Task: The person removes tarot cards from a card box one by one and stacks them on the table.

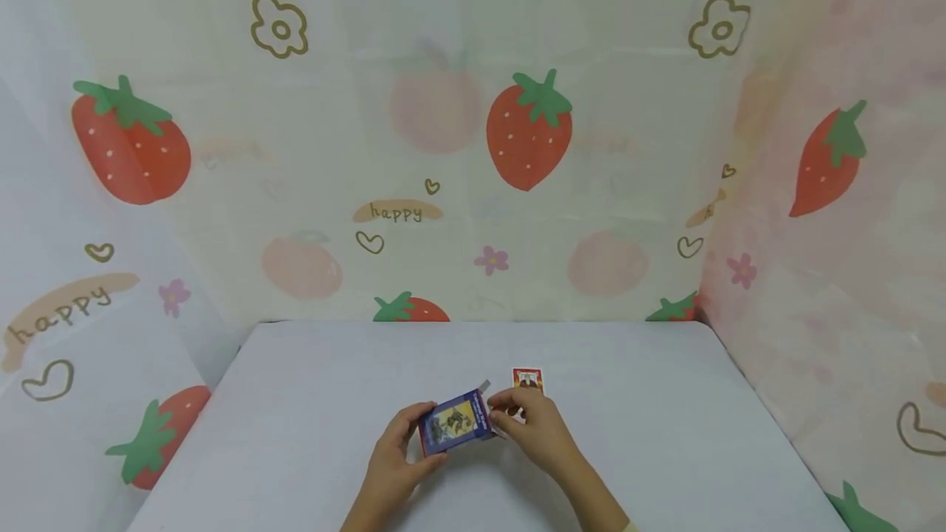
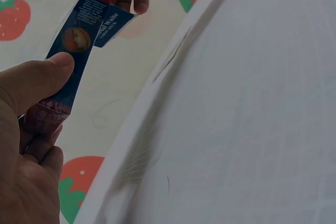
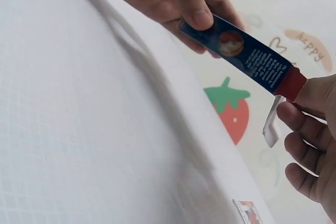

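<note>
A blue card box (image 1: 452,422) with a yellow picture on its face is tilted above the table. My left hand (image 1: 395,454) grips its left end, and the thumb (image 2: 59,65) lies along the narrow printed side in the left wrist view. At the other end my right hand (image 1: 538,432) pinches the box near its opened end flap (image 2: 114,26). The right wrist view shows a red tab (image 3: 290,84) under the right fingers and a pale side flap (image 3: 272,123) sticking out. Whatever is inside the box is hidden.
Behind the right hand, a small red-edged picture card (image 1: 528,377) lies on the white table (image 1: 332,384), partly covered by the fingers. Strawberry-printed curtains (image 1: 458,187) hang at the back and on both sides.
</note>
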The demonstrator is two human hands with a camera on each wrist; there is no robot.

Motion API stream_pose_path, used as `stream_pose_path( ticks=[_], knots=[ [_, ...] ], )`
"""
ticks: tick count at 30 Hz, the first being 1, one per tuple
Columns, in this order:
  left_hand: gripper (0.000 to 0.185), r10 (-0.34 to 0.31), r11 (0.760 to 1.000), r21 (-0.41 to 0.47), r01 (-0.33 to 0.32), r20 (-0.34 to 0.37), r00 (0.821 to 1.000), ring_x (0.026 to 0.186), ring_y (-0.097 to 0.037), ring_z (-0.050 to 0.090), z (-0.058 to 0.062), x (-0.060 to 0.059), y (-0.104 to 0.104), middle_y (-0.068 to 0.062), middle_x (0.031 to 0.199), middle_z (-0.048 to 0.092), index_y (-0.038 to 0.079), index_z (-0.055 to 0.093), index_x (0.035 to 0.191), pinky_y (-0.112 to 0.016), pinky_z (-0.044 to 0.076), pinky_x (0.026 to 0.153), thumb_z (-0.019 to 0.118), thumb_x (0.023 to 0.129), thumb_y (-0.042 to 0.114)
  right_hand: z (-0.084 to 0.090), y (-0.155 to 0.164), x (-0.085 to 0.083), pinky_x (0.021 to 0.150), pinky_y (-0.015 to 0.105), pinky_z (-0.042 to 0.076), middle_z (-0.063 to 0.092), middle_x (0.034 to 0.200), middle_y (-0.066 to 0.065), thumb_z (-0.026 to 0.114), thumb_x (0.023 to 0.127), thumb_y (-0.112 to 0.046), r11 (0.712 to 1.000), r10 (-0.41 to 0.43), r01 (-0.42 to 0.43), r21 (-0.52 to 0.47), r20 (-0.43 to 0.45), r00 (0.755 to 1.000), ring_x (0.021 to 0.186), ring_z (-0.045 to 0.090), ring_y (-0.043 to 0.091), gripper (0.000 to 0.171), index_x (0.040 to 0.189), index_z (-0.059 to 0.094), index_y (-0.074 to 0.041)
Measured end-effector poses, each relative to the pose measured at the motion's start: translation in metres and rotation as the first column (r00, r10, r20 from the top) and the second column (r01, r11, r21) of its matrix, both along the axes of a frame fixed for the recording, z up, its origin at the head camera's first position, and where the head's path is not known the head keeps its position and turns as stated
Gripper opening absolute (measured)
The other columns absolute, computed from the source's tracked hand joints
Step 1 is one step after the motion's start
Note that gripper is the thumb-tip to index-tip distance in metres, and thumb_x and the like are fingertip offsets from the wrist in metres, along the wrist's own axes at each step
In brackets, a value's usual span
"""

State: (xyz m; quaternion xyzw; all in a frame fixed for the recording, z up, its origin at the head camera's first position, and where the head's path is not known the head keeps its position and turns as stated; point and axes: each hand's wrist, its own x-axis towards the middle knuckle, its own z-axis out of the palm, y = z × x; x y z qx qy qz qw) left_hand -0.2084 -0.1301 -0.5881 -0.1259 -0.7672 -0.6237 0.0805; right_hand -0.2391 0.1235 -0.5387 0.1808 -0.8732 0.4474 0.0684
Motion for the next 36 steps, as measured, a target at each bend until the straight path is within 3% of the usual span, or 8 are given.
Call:
stream_pose_path(
  ticks=[9,18,36],
  knots=[
    [0.076,-0.021,0.999,-0.028,0.021,-0.012,1.000,0.143,-0.020,0.045,-0.0019,0.0004,0.0010,0.001,0.144,0.056,0.022,0.056,0.139,-0.013,0.028,0.121,0.089,0.073,0.000,-0.0041,-0.0016,0.0005,0.066,0.020,0.051,0.069,0.085,-0.014,0.079,0.089,-0.023,0.998,-0.049,0.050,-0.026,0.029,0.998,0.081,0.058,0.006,0.014,0.102,0.077,-0.019],
    [0.076,-0.032,0.999,-0.019,0.031,-0.059,0.998,0.142,-0.022,0.047,-0.0015,0.0013,0.0017,-0.002,0.143,0.058,0.019,0.058,0.138,-0.012,0.029,0.120,0.090,0.071,0.003,-0.0064,-0.0039,0.0005,0.063,0.019,0.049,0.067,0.082,-0.013,0.080,0.087,-0.016,0.995,-0.102,0.102,-0.003,0.049,0.994,0.079,0.057,0.006,0.011,0.097,0.076,-0.018],
    [0.078,-0.030,0.998,-0.067,0.023,-0.116,0.993,0.139,-0.016,0.050,-0.0075,-0.0012,0.0035,0.001,0.142,0.059,0.021,0.057,0.139,-0.013,0.030,0.120,0.091,0.071,0.003,-0.0036,-0.0043,-0.0015,0.071,0.022,0.053,0.064,0.080,-0.013,0.080,0.086,-0.011,0.995,-0.097,0.098,-0.024,0.046,0.994,0.076,0.056,0.003,0.013,0.088,0.072,-0.020]
  ],
)
